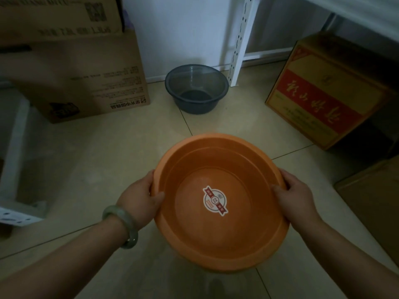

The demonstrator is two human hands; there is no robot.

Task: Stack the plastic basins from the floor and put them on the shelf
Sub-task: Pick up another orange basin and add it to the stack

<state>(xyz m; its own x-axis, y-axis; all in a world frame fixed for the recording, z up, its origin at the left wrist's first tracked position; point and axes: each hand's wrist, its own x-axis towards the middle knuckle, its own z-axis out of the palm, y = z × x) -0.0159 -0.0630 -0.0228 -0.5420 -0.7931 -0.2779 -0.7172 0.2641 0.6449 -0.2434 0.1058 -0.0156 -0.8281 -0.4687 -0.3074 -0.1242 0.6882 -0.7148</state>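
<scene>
Orange basin (220,201): plastic, round, upright, open side up. You hold it by the rim in the lower middle of the view, above the tiled floor (108,165). A round label (215,200) with a red band sits on the inside bottom.

Left hand (141,198): closed on the rim at the basin's 9 o'clock, thumb hooked over the inner wall, fingers hidden under the outside. A pale green bangle (123,225) circles that wrist.

Right hand (294,197): closed on the rim at the basin's 3 o'clock, thumb lying inside the wall, fingers wrapped behind.

Grey basin (196,88): plastic, translucent, smaller-looking, upright on the floor at 12 o'clock from the orange one, well apart from it and close to the white wall.

Shelf upright (240,39): white perforated metal post, foot on the floor just beside the grey basin at its 2 o'clock.

Brown cartons (82,67): two stacked, printed text upside down, at 10 o'clock from the orange basin.

Yellow-and-red carton (319,98): tilted in view, red panel with yellow characters, at 2 o'clock, under a white shelf board.

Plain carton (375,201): at 3 o'clock, partly cut off by the frame edge.
</scene>
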